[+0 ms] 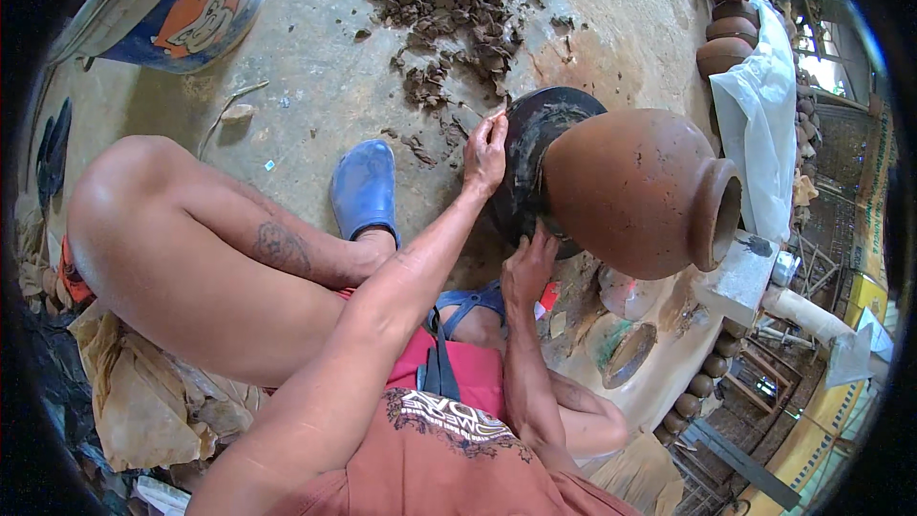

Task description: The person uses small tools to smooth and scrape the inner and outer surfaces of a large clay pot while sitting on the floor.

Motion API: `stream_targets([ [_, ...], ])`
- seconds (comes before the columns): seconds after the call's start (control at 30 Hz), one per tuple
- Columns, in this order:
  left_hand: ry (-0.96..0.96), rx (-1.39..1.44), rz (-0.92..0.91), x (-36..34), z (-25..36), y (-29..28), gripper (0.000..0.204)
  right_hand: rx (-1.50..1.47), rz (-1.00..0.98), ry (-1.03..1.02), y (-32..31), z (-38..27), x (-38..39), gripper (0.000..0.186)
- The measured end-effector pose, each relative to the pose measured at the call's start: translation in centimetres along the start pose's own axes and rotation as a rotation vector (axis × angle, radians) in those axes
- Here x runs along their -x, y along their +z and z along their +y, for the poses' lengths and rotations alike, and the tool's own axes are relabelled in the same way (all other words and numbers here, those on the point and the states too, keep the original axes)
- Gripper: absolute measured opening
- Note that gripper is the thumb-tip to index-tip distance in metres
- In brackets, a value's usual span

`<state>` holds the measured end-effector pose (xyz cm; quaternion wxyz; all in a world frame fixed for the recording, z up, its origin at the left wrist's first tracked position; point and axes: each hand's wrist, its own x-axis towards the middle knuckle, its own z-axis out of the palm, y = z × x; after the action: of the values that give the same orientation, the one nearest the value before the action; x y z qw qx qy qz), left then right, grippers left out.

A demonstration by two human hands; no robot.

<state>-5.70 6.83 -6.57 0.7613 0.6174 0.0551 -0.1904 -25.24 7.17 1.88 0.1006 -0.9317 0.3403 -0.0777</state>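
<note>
A large brown clay pot (pixel 626 193) has its base against a dark round turntable (pixel 535 139), smeared with clay. The pot's rimmed mouth points to the right in this view. At the turntable's left edge is my left hand (pixel 485 153), its fingers pinched together; a thin sliver shows by the fingertips, too small to name. My right hand (pixel 530 269) is at the turntable's near edge, just below the pot's base. Its fingers are bent and close together, and whatever lies between them is hidden.
Dark clay scraps (pixel 468 19) lie heaped on the concrete floor beyond the turntable. A blue bucket (pixel 205 24) stands at the far left. To the right are a clay-stained bowl (pixel 621 349), a pale block (pixel 735 277), white plastic sheeting (pixel 759 124) and several stacked pots (pixel 728 43).
</note>
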Motion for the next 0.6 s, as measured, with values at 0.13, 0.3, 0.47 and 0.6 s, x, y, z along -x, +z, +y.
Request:
stream_targets([
  [0.13,-0.066,0.176,-0.034,1.1,-0.3,-0.5,0.053,-0.218,-0.057,-0.043,-0.5,-1.5,-0.1,0.046],
  [0.3,-0.032,0.131,0.027,2.9,-0.1,-0.7,0.051,-0.146,0.033,0.055,-0.9,-1.6,0.0,0.042],
  [0.47,-0.034,0.356,-0.051,3.1,-0.7,-0.8,0.050,-0.238,-0.025,0.011,-0.8,-2.4,-0.6,0.042],
  [0.6,-0.115,0.358,-0.195,1.4,-2.4,-1.4,0.056,-0.341,-0.038,-0.009,0.4,-5.2,-2.6,0.041],
])
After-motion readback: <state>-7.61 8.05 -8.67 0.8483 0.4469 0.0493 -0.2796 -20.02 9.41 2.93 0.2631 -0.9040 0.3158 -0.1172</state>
